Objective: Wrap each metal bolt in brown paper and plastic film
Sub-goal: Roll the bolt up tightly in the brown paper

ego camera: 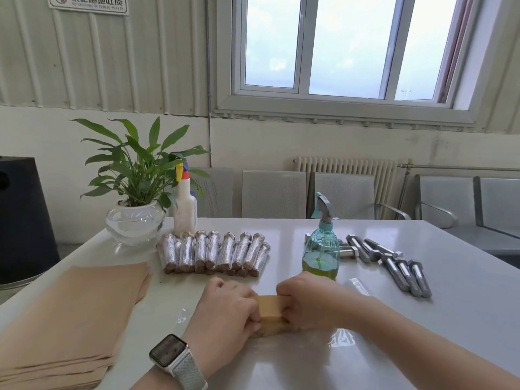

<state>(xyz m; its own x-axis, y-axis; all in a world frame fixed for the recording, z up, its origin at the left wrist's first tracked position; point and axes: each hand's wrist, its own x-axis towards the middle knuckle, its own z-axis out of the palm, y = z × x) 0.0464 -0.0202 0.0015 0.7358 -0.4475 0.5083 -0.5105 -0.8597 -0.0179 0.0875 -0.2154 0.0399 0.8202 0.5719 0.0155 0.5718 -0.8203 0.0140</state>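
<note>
A short roll of brown paper point(270, 311), tan and matte with its lower end creased, lies near the front edge of the white table point(422, 319) between the left hand point(225, 308) and the right hand point(305, 301), each with fingers curled tightly around one end of it.

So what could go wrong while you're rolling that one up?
The brown paper roll, gripped by the left hand and right hand, might spring open if either lets go. The spray bottle stands just behind the right hand, so a bump could tip it toward the bare bolts.
</note>
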